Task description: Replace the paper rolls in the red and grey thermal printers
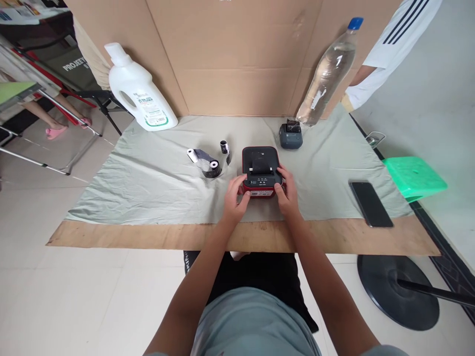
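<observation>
A red and black label printer (261, 168) sits upright on the cloth-covered table. My left hand (236, 198) grips its near left corner, thumb at the front edge and fingers along the side. On the opposite side my right hand (287, 192) holds the near right corner in the same way. Left of the printer lie a ribbon (212, 169) of dark film running between two rolls and a small black roll (224, 147) with a loose end. A smaller dark grey printer (291, 136) stands behind, to the right.
A white detergent jug (143, 94) and a clear water bottle (328, 79) with a blue cap stand at the back, before a cardboard panel (237, 59). A phone (370, 203) lies at the front right. A green bin (414, 177) is beyond the right edge. People are partly visible behind.
</observation>
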### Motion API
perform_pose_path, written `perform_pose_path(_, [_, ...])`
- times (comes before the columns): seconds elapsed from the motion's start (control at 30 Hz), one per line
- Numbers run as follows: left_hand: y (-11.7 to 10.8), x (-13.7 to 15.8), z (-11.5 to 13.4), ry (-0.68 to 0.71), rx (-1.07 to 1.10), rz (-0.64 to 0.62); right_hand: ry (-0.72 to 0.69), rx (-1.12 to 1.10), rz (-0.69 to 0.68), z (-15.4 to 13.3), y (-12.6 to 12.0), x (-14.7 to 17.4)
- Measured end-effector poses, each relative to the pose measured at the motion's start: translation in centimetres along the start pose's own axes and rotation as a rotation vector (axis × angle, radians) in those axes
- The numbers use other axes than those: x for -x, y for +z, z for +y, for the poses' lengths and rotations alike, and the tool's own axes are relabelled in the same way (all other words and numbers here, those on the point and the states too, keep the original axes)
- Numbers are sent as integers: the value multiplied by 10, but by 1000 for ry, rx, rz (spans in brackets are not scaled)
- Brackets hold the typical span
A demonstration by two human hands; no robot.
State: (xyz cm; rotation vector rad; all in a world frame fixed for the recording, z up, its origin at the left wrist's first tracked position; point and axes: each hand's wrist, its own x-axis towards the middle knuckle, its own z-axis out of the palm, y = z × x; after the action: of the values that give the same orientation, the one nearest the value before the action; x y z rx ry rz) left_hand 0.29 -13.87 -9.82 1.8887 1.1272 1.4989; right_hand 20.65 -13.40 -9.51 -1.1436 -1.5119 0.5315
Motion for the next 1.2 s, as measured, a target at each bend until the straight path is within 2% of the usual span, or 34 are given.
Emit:
perform_pose_path(0.47, [-1, 4, -1, -6, 47, -34, 64, 2, -24, -4, -5, -5])
perform_pose_path(0.63, [-2, -1, 2, -6, 41, -6, 20, 125, -79, -11, -22, -31])
perform_pose_path(0.77, [-10, -21, 9, -1, -122, 4, 12, 176, -185, -9, -29, -58])
perform_pose_path(0.87, [-16, -42, 10, 14, -276, -45, -11, 74, -186, 1, -25, -67])
perform_pose_path(0.97, [-17, -56, 3, 34, -315, -117, 18, -76, -151, 12, -18, -64])
perform_pose_path(1.2, [-8, -45, -23, 101, -190, -99, 23, -141, -157, 19, -15, -56])
